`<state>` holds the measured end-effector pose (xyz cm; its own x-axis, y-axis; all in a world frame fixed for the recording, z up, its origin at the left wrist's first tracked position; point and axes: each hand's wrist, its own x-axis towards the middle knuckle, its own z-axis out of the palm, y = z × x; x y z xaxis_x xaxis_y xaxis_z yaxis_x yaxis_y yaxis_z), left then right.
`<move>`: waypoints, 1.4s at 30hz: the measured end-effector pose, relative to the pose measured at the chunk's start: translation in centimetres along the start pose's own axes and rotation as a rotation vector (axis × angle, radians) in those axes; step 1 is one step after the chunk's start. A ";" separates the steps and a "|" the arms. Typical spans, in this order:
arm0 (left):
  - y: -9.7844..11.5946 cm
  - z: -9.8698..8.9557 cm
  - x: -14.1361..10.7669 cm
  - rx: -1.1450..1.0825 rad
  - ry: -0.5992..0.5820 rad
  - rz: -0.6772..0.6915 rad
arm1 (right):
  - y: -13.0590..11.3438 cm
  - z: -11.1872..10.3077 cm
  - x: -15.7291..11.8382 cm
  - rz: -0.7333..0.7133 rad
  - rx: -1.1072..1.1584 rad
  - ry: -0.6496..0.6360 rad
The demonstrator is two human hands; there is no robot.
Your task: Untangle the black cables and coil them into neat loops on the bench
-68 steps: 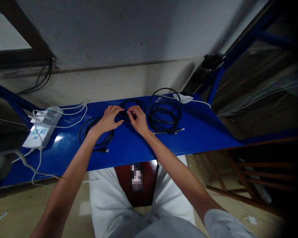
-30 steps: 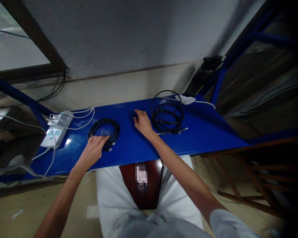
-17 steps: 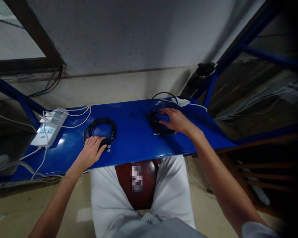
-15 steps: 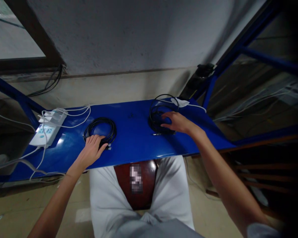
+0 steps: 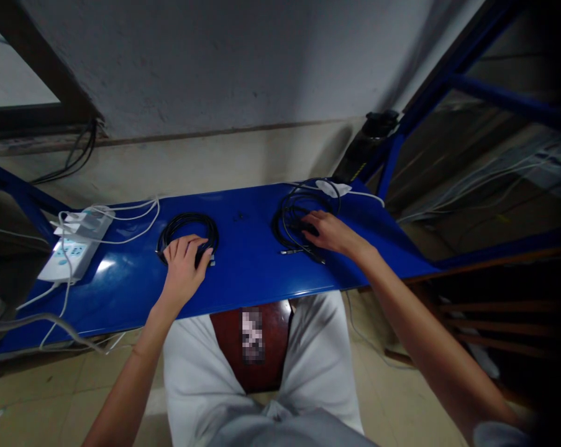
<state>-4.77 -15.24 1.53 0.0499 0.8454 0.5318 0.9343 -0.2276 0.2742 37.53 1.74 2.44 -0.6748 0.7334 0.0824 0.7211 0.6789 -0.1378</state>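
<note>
My forearms (image 5: pixel 415 323) stretch forward, my left hand (image 5: pixel 186 262) palm-down with fingers curled, my right hand (image 5: pixel 324 230) angled inward, fingers bent.

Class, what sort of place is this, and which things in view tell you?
Probably a small workshop or workroom: a narrow blue bench runs along a plain wall, holding a white power strip and black cable coils.
</note>
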 end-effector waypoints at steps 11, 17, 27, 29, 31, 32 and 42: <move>7.8 3.4 6.2 -0.297 0.084 0.179 | -1.7 -2.7 0.1 0.196 -0.251 -0.156; 8.0 4.1 4.1 -0.369 0.078 0.127 | -1.8 -5.0 -1.0 0.197 -0.181 0.002; 11.1 2.6 2.2 -0.663 -0.005 0.036 | -6.1 -10.7 -3.4 0.204 -0.108 0.288; 13.6 2.7 2.2 -0.911 -0.093 -0.030 | -8.1 -11.6 -3.8 0.183 -0.108 0.278; 16.5 3.0 2.3 -1.155 -0.177 -0.138 | -10.3 -11.9 -3.9 0.117 -0.128 0.251; 17.8 3.1 2.3 -1.262 -0.200 -0.197 | -11.4 -11.8 -4.0 0.063 -0.142 0.233; 20.7 -1.5 -6.7 -1.633 -0.105 -0.720 | -17.9 -7.7 -3.0 -0.283 -0.264 0.231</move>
<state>13.76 -26.34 4.83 -0.0889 0.9936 -0.0696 -0.4790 0.0186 0.8776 27.84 -12.32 12.24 -0.8199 0.4856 0.3032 0.5490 0.8172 0.1757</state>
